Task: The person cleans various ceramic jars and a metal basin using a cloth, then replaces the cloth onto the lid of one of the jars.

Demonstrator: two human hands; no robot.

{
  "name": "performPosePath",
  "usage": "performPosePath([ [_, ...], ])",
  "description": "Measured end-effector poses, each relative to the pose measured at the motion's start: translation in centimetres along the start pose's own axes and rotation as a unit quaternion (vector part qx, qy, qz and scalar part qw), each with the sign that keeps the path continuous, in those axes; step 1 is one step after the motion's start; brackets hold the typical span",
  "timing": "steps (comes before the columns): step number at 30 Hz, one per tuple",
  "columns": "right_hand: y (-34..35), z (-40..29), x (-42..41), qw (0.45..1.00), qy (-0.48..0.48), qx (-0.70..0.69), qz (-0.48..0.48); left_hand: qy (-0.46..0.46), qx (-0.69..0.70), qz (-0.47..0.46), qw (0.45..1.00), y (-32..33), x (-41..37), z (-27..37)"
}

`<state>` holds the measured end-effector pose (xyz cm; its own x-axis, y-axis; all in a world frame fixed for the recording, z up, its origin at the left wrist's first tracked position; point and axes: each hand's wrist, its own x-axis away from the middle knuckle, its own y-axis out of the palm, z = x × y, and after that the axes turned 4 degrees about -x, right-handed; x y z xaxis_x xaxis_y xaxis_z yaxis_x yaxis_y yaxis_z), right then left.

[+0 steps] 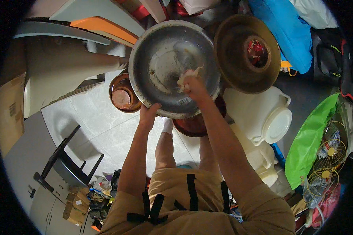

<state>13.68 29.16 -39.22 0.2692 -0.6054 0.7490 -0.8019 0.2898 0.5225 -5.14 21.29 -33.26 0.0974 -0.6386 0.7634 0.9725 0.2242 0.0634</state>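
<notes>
A wide metal basin point(164, 53) with a worn rim is before me, its hollow side facing up. My left hand point(149, 114) grips the basin's near left rim, thumb over the edge. Inside the basin, my right hand point(195, 87) is closed around a crumpled pale cloth or paper point(191, 75), held close to the inner surface; whether it touches is hard to tell. Pale smears mark the basin's bottom. Below the basin, a dark red-brown glazed vessel point(191, 126) is partly hidden. A brown glazed pot point(122, 98) stands at left on the floor.
A large brown basin point(229, 64) with a red-patterned patch stands at right. Near it are a white plastic jug point(247, 108), a blue bag point(294, 38) and a green bag point(311, 144). A black chair point(70, 167) and cardboard boxes point(76, 202) are at lower left on tile floor point(111, 141).
</notes>
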Motion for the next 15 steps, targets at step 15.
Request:
performPosePath([
  [15,1.1,1.7,1.4,0.975,-0.049,0.149,0.155,-0.005,0.041,0.027,0.999,0.3,0.4,0.2],
])
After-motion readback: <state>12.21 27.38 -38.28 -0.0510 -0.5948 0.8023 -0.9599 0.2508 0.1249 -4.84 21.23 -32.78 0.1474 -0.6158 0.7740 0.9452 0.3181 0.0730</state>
